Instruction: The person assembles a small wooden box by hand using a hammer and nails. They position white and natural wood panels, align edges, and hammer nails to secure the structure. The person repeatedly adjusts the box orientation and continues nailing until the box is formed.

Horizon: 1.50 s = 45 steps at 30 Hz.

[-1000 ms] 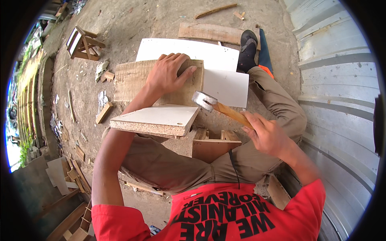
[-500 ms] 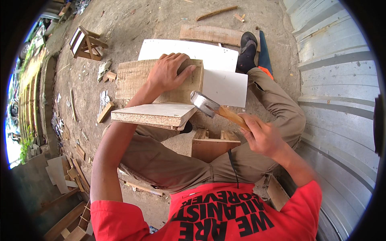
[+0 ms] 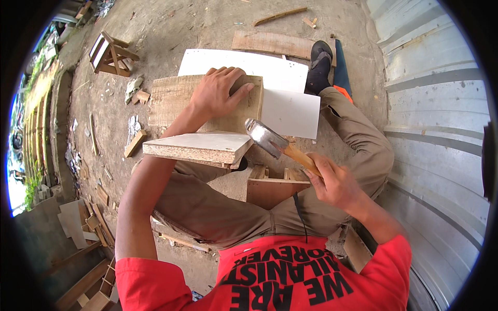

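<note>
My right hand [image 3: 332, 181] is closed round the wooden handle of a claw hammer [image 3: 267, 139]. The hammer's metal head is beside the right end of a wooden board [image 3: 171, 101] and a white-faced chipboard panel [image 3: 197, 150], which meet there. My left hand [image 3: 220, 90] grips the far edge of the wooden board, its fingers over the top and its thumb along the near face. My left forearm passes behind the chipboard panel. Whether the hammer touches the wood I cannot tell.
White panels [image 3: 290, 111] lie on the ground beyond the boards, near my right foot. A small wooden stool [image 3: 111, 54] stands at the far left. Between my legs is a wooden box [image 3: 270, 192]. Corrugated metal sheeting [image 3: 441, 119] walls the right side; scrap wood [image 3: 96, 223] lies left.
The hammer has tilted slightly, its handle end lower, and my right hand has shifted a little downward with it. My left hand and the boards have hardly moved.
</note>
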Each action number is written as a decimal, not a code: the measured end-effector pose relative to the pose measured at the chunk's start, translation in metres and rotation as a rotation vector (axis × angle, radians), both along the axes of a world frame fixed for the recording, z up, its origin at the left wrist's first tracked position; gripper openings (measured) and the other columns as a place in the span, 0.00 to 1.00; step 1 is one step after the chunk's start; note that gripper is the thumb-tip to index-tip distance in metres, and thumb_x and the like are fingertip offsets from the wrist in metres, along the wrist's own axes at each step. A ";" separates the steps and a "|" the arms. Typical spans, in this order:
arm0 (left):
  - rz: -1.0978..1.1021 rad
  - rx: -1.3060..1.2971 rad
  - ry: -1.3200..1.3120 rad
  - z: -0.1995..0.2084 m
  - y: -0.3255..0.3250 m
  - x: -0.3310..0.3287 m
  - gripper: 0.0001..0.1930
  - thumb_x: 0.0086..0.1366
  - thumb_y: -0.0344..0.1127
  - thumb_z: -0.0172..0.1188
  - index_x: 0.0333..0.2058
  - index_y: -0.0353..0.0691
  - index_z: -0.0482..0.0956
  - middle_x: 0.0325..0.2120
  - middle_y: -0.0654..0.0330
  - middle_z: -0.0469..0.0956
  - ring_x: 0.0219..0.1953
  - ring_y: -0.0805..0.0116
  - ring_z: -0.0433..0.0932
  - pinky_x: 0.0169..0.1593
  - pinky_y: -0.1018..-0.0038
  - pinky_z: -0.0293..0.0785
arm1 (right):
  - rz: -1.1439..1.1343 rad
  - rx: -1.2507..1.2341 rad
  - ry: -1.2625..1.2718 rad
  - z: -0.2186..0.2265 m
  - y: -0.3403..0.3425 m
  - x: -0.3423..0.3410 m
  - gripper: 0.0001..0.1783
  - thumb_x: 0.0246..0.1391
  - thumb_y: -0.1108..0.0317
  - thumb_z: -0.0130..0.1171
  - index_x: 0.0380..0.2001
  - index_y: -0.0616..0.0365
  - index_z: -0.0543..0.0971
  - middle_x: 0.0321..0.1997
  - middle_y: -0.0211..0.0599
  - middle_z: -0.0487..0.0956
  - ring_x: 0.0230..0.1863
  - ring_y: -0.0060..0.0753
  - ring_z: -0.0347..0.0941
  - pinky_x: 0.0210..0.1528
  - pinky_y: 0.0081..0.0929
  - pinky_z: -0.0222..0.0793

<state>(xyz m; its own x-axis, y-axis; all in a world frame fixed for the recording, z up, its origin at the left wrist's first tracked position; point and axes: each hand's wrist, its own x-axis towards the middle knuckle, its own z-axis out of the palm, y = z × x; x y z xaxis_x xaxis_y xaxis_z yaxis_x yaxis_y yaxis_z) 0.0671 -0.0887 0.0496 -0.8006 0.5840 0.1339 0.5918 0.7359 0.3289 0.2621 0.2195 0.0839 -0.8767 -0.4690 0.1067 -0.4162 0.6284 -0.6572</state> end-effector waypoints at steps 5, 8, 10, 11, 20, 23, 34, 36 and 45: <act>0.019 -0.040 -0.058 0.007 0.002 0.002 0.27 0.71 0.56 0.51 0.47 0.33 0.77 0.39 0.47 0.81 0.44 0.51 0.80 0.58 0.57 0.67 | 0.005 -0.005 0.003 -0.004 -0.004 -0.001 0.23 0.61 0.65 0.60 0.56 0.64 0.71 0.37 0.46 0.80 0.28 0.48 0.80 0.24 0.37 0.74; 0.015 -0.027 -0.069 0.005 0.002 0.001 0.27 0.71 0.56 0.50 0.47 0.33 0.77 0.39 0.47 0.81 0.44 0.51 0.80 0.58 0.58 0.67 | -0.011 -0.135 0.079 0.009 -0.010 0.003 0.24 0.61 0.66 0.60 0.57 0.64 0.70 0.39 0.47 0.80 0.27 0.49 0.79 0.24 0.37 0.74; 0.008 -0.018 -0.048 0.003 0.002 0.001 0.27 0.71 0.56 0.50 0.47 0.33 0.77 0.39 0.47 0.81 0.44 0.51 0.80 0.57 0.58 0.67 | -0.034 -0.034 -0.036 -0.009 -0.009 0.010 0.24 0.60 0.67 0.60 0.57 0.63 0.69 0.39 0.47 0.80 0.27 0.50 0.79 0.24 0.38 0.74; 0.006 -0.017 -0.028 0.003 0.001 0.002 0.27 0.71 0.56 0.50 0.47 0.33 0.77 0.39 0.47 0.81 0.44 0.51 0.80 0.57 0.58 0.67 | -0.044 0.016 -0.088 -0.013 -0.009 0.010 0.24 0.60 0.67 0.61 0.57 0.63 0.69 0.39 0.47 0.80 0.26 0.50 0.79 0.24 0.38 0.74; 0.016 -0.036 -0.067 0.008 0.003 0.001 0.28 0.71 0.57 0.50 0.47 0.32 0.77 0.40 0.47 0.81 0.45 0.51 0.80 0.58 0.58 0.67 | -0.030 0.014 -0.049 -0.014 -0.008 0.014 0.23 0.59 0.70 0.61 0.56 0.63 0.70 0.39 0.48 0.81 0.28 0.49 0.80 0.24 0.37 0.75; 0.009 -0.033 -0.046 0.005 0.002 0.001 0.28 0.72 0.57 0.49 0.47 0.32 0.77 0.40 0.46 0.81 0.45 0.51 0.80 0.58 0.58 0.67 | -0.043 -0.158 0.049 -0.003 -0.014 0.013 0.23 0.59 0.70 0.61 0.56 0.64 0.70 0.40 0.49 0.81 0.28 0.49 0.81 0.25 0.36 0.76; 0.012 -0.049 -0.053 0.005 0.003 0.003 0.29 0.72 0.58 0.49 0.47 0.32 0.77 0.40 0.47 0.82 0.45 0.52 0.80 0.58 0.57 0.67 | -0.091 -0.045 -0.049 -0.022 -0.011 0.021 0.23 0.62 0.69 0.59 0.57 0.66 0.69 0.39 0.51 0.81 0.30 0.52 0.81 0.27 0.39 0.77; 0.010 -0.030 -0.043 0.006 0.002 0.003 0.29 0.72 0.57 0.49 0.47 0.32 0.77 0.40 0.47 0.81 0.45 0.52 0.80 0.58 0.57 0.67 | -0.077 -0.073 -0.056 -0.021 -0.013 0.017 0.22 0.62 0.69 0.59 0.57 0.66 0.70 0.39 0.50 0.81 0.30 0.52 0.81 0.27 0.39 0.77; -0.008 -0.020 -0.015 0.001 0.000 0.002 0.27 0.71 0.56 0.51 0.46 0.32 0.77 0.39 0.47 0.81 0.44 0.51 0.79 0.57 0.60 0.67 | -0.066 -0.029 -0.074 -0.027 -0.012 0.018 0.21 0.60 0.70 0.61 0.54 0.64 0.70 0.37 0.49 0.82 0.30 0.51 0.81 0.26 0.39 0.77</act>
<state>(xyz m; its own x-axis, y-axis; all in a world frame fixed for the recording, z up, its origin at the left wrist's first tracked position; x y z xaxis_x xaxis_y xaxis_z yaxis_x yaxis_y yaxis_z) 0.0690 -0.0884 0.0505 -0.7978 0.5928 0.1100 0.5927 0.7377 0.3232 0.2798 0.2075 0.0568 -0.9118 -0.4072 0.0530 -0.3237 0.6331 -0.7031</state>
